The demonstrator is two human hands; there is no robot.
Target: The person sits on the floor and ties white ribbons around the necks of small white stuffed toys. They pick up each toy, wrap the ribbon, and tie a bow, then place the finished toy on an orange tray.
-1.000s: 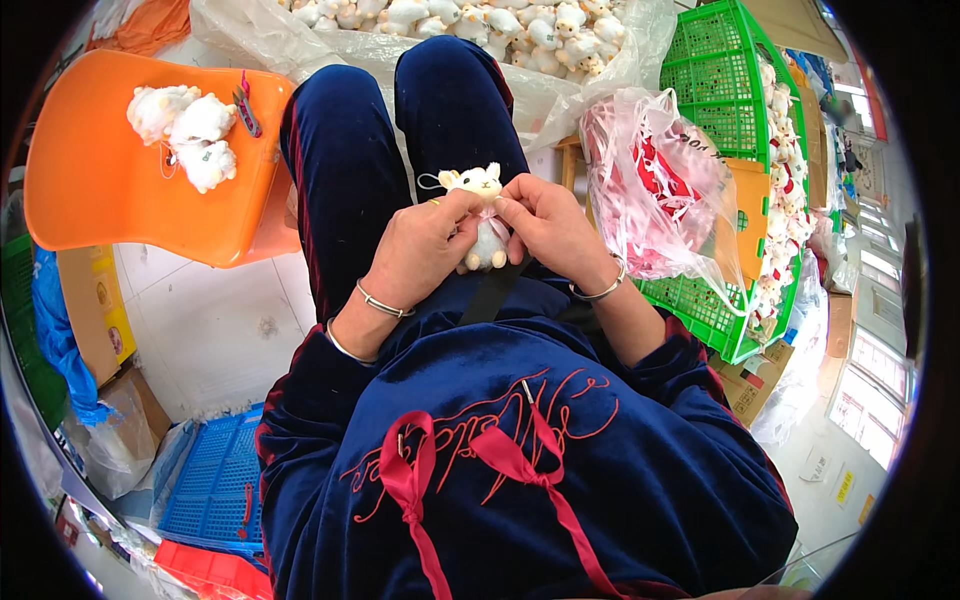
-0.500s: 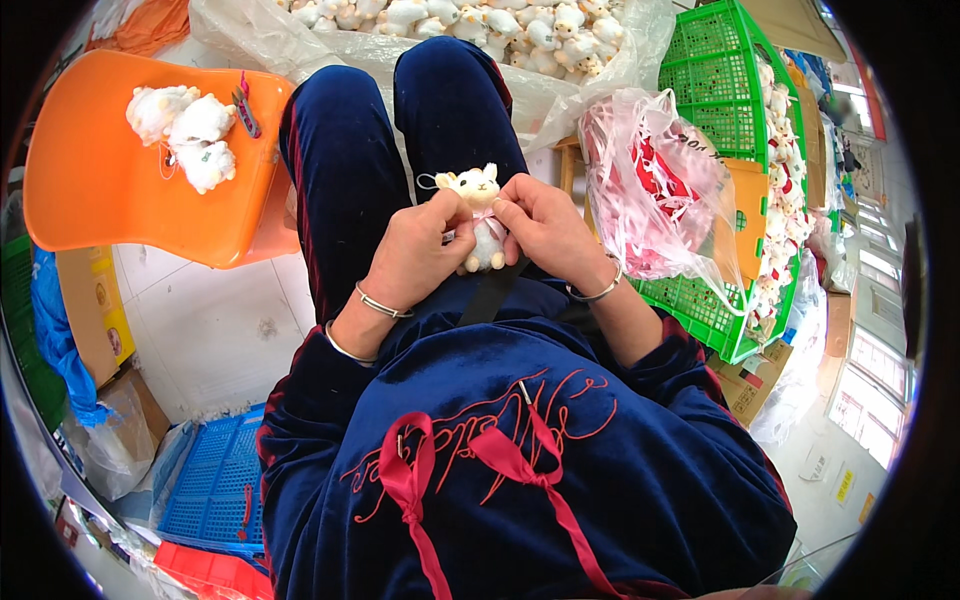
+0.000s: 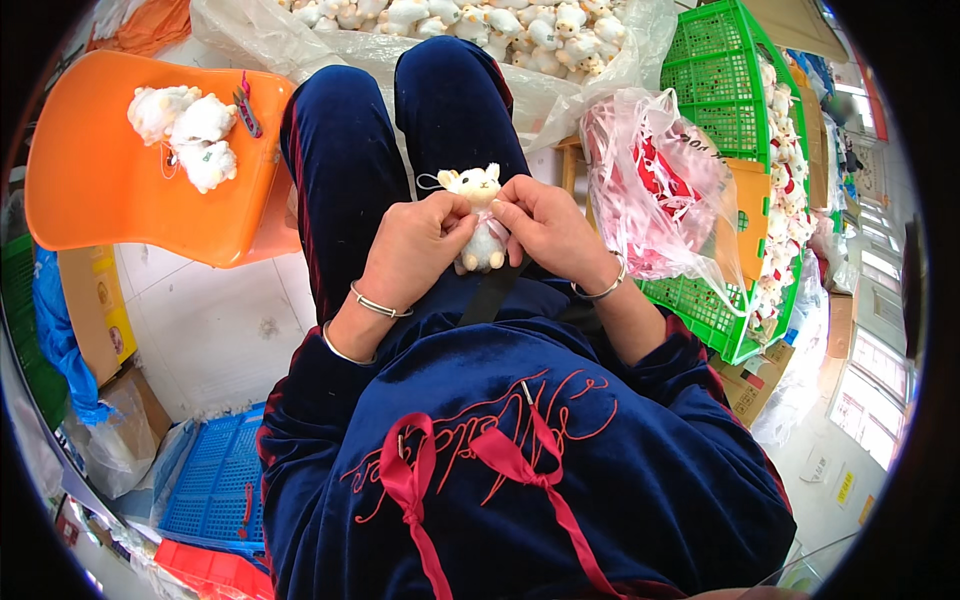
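A small plush animal [image 3: 484, 250], cream-headed with a white body, sits upright in my lap facing me. A pale pink ribbon [image 3: 482, 214] lies around its neck, and a thin white loop [image 3: 428, 182] sticks out beside its head. My left hand [image 3: 415, 250] is closed, thumb and fingertips pinching the ribbon at the neck's left side. From the other side my right hand [image 3: 550, 228] pinches at the ribbon too, its fingers against the plush. The fingertips partly hide the ribbon.
On the left, an orange chair [image 3: 90, 180] holds white plush toys [image 3: 190, 125] and small thread snips [image 3: 246, 112]. A clear bag of pink and red ribbons [image 3: 655, 190] is at right, beside green crates [image 3: 715, 75]. Ahead, a plastic sack [image 3: 330, 45] holds many plush toys.
My left hand's fingertips have shifted slightly right, closer to the plush's neck and to my right fingers. The plush and my right hand have stayed almost in place.
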